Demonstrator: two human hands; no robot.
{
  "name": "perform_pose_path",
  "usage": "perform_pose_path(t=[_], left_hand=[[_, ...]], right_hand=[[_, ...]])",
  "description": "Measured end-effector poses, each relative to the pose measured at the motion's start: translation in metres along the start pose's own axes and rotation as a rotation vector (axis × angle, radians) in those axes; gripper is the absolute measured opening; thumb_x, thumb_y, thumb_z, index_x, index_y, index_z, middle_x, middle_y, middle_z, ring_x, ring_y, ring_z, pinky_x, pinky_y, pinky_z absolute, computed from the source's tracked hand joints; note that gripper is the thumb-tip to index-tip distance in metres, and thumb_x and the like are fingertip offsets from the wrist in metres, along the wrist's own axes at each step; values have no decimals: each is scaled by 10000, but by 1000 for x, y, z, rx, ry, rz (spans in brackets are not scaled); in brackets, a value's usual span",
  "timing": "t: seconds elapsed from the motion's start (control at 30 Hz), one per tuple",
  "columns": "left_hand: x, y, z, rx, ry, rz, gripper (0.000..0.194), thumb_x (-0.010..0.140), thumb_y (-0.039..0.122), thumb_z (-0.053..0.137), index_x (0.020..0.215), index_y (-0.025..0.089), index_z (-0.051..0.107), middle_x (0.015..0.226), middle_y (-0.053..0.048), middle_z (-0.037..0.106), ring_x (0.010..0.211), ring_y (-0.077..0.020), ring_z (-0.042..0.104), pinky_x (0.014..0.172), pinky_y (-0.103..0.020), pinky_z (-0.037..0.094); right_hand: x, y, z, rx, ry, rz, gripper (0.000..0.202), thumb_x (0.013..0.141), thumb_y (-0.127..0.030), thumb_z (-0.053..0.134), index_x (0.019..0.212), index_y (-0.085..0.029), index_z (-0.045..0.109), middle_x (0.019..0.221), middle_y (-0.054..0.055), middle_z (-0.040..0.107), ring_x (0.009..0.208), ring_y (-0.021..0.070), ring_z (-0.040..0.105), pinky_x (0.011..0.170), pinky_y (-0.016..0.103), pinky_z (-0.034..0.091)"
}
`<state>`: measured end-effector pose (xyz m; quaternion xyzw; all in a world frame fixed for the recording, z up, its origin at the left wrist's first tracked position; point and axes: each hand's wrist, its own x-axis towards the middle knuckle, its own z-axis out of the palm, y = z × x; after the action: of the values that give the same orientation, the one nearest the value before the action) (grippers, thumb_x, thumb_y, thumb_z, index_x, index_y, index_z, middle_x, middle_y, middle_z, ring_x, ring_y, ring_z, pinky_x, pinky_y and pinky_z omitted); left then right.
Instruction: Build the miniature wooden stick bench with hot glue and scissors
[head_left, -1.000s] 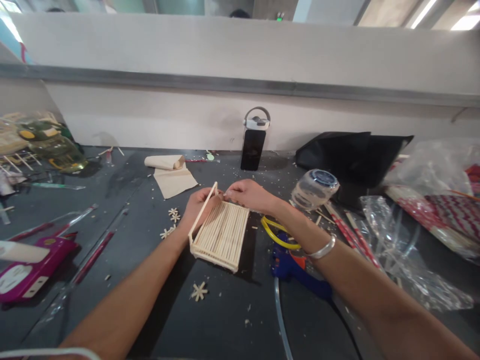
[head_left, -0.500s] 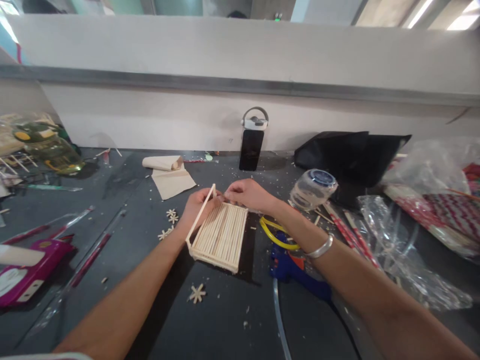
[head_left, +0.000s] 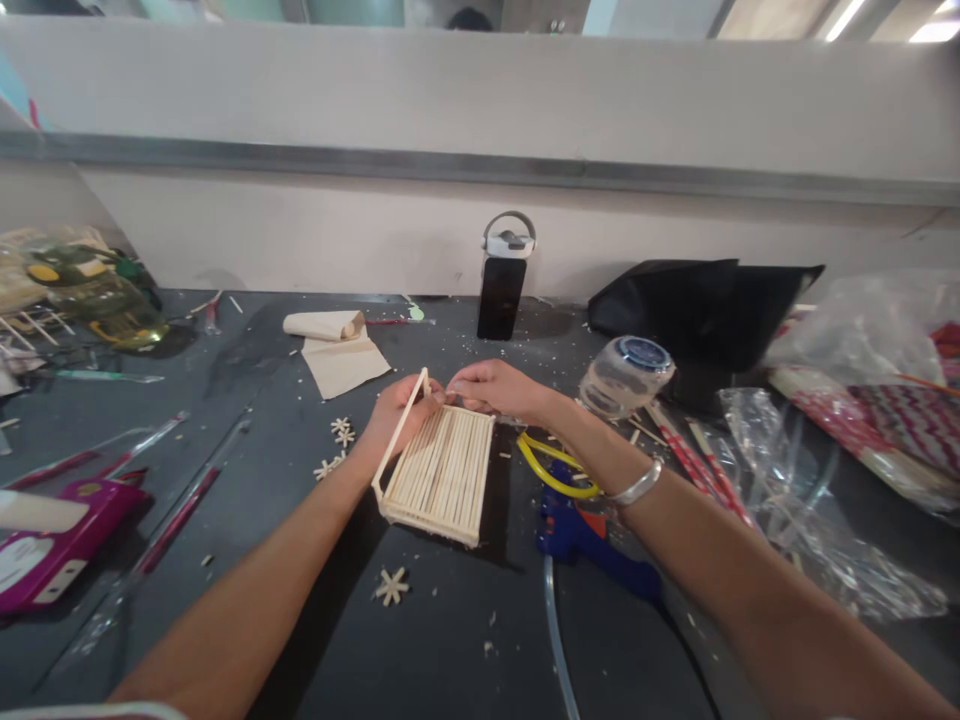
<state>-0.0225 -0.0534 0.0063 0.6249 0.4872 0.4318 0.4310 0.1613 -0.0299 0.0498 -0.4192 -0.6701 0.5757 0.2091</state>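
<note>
A small panel of pale wooden sticks [head_left: 439,475], laid side by side, rests on the dark table, with a raised stick frame along its left edge. At the panel's far left corner, my left hand [head_left: 399,412] is closed around the stick frame. My right hand [head_left: 499,388] is by the far edge, its thumb and fingers pinched together close to the left fingertips. Whatever lies between the right fingertips is too small to make out. Under my right forearm lies a blue glue gun [head_left: 592,550] with a clear glue stick in it, beside a yellow ring [head_left: 551,470].
Small stick stars [head_left: 392,587] lie left of and nearer than the panel. Behind stand a phone [head_left: 501,298] against a bottle and a brown paper piece [head_left: 345,362]. A clear jar [head_left: 628,378] and plastic wrappers [head_left: 810,500] are right; a magenta device [head_left: 71,540] is left.
Almost nothing differs. The fingers of my right hand have shifted very slightly at the panel's far edge, and the view has moved a little.
</note>
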Motion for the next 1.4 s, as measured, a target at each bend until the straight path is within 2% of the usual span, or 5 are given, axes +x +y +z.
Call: perform_pose_path(t=[0.17, 0.33, 0.43, 0.7, 1.4], left_hand=[[0, -3, 2, 23, 13, 11, 191, 754, 362, 629, 793, 176, 606, 695, 6, 626, 647, -158, 560, 601, -251, 418], [2, -6, 5, 86, 22, 39, 172, 774, 345, 612, 816, 178, 623, 721, -2, 641, 690, -171, 592, 642, -269, 452], [3, -8, 6, 65, 31, 52, 216, 765, 338, 626, 914, 182, 639, 816, -24, 676, 771, -188, 623, 702, -290, 474], [-3, 8, 5, 98, -32, -39, 262, 753, 434, 649, 803, 178, 664, 710, -13, 650, 670, -165, 589, 633, -280, 442], [-4, 6, 7, 30, -40, -108, 257, 721, 412, 681, 770, 160, 707, 661, -15, 643, 610, -158, 573, 567, -265, 421]], right_hand=[[-4, 5, -8, 68, 105, 17, 282, 858, -308, 513, 1070, -181, 649, 480, -107, 261, 414, 73, 215, 428, 235, 165], [-19, 0, -11, -248, 242, -137, 334, 832, -473, 557, 829, -161, 675, 540, -61, 409, 522, 92, 372, 499, 243, 269], [-37, -1, -14, -356, 225, -182, 397, 745, -529, 668, 891, -161, 640, 637, -42, 503, 592, 107, 441, 544, 242, 326], [-61, 17, -10, -630, 307, -271, 119, 796, -306, 666, 785, -188, 670, 708, -9, 649, 638, 117, 557, 624, 242, 396], [-51, 28, 2, -395, 439, -146, 170, 772, -298, 620, 653, -176, 617, 623, -9, 599, 625, 132, 501, 588, 247, 359]])
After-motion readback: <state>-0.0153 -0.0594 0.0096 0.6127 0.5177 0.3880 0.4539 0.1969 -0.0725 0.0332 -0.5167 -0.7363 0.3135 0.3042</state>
